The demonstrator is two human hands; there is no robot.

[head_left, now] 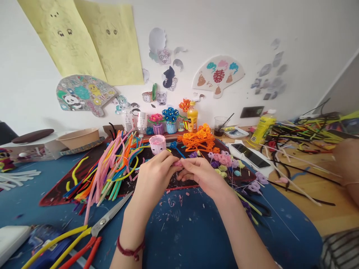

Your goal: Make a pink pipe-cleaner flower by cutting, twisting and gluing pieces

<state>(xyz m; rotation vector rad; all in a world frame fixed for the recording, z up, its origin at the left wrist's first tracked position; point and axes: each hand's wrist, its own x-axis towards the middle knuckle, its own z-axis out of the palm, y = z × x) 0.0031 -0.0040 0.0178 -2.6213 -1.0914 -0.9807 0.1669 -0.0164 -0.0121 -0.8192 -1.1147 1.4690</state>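
1. Pink piece (pixel 177 163), small, held over the dark mat (pixel 183 184).
2. Left hand (pixel 157 168) and right hand (pixel 200 175) both pinch it, fingertips closed.
3. Pink pot (pixel 157 145) stands just beyond the left hand.
4. Pipe cleaners (pixel 103 160) crowd the left; fuzzy flowers (pixel 225 160) the right.
5. Scissors (pixel 102 222) lie near left on the blue bench (pixel 182 228).
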